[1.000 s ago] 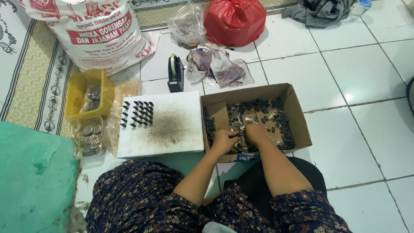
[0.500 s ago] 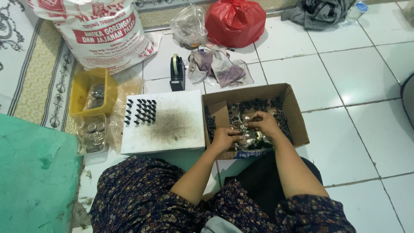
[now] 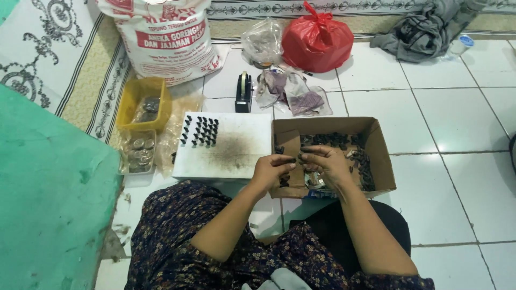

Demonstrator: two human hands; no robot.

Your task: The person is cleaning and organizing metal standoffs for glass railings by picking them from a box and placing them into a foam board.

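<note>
A small dark piece (image 3: pixel 292 160) is pinched between the fingertips of both hands, held just above the cardboard box (image 3: pixel 379 140) that holds many more like it. It looks light, stiff and fiddly, best taken by its ends with fingertips. The left hand (image 3: pixel 271 171) is narrowed to a pinch on it; the right hand (image 3: pixel 325 162) meets it from the other side, fingers curled close. Left of the box lies a white foam board (image 3: pixel 236 147) with rows of dark pieces (image 3: pixel 200 131) stuck upright. Half a second ago both hands were down among the box's contents; now they are raised and drawn together over its near left corner.
</note>
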